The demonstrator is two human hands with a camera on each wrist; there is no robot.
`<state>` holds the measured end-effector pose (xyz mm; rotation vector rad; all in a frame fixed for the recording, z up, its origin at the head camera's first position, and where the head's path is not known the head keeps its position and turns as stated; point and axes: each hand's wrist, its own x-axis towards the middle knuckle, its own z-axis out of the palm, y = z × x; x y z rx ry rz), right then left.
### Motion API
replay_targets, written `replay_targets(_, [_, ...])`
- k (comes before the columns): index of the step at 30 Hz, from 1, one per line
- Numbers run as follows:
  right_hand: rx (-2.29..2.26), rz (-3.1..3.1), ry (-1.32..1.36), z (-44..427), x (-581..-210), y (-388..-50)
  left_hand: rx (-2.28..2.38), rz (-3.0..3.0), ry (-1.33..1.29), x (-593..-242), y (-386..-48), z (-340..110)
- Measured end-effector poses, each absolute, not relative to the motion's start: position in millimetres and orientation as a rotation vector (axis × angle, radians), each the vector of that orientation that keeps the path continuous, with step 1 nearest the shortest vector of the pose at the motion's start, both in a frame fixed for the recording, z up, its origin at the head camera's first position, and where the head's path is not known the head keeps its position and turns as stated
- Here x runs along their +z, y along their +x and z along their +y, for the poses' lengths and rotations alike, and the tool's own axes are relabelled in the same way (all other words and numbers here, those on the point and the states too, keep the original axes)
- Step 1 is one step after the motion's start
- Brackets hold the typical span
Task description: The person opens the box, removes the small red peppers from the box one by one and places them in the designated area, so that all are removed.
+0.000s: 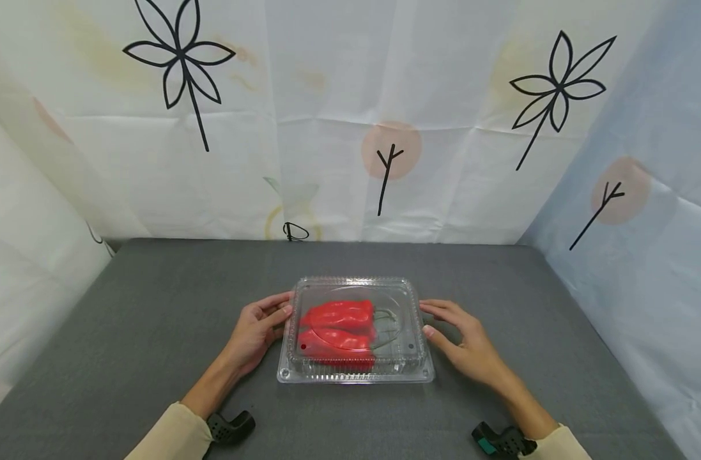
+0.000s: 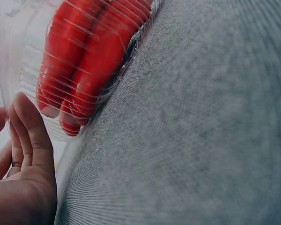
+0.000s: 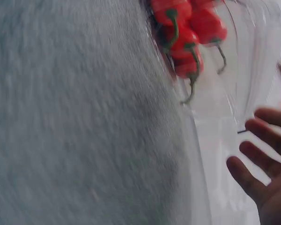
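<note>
A clear plastic clamshell box (image 1: 404, 319) with a ribbed rim lies on the grey table, its lid down. Inside it are several red peppers (image 1: 337, 314), their green stems (image 3: 223, 58) toward the right side. My left hand (image 1: 259, 327) holds the box's left edge, the thumb on one side of the rim and the fingers on the other; the fingers (image 2: 35, 126) look fairly straight. Beside the right edge is my right hand (image 1: 464, 338), its fingers spread; in the right wrist view the fingers (image 3: 243, 176) stand apart from the plastic.
Grey cloth covers the table (image 1: 183, 287). White fabric with drawn leaves and twigs hangs behind it as a backdrop (image 1: 327, 128), with more fabric on both sides. A dark band (image 1: 231, 428) is on my left wrist, another (image 1: 502, 441) on the right.
</note>
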<state>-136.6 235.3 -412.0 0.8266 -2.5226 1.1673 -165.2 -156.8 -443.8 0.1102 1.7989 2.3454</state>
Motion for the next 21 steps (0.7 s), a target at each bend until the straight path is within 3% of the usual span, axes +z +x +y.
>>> replay_targets(8, [1.068,-2.699,1.091,246.9,-410.8,-133.5,2.345,1.846,0.107,-443.9,-164.2,-156.2])
replay_targets(21, [0.997,-2.715,1.148,245.8,-406.6,-132.9,2.334,1.861,0.134,-446.0,-164.0,-155.3])
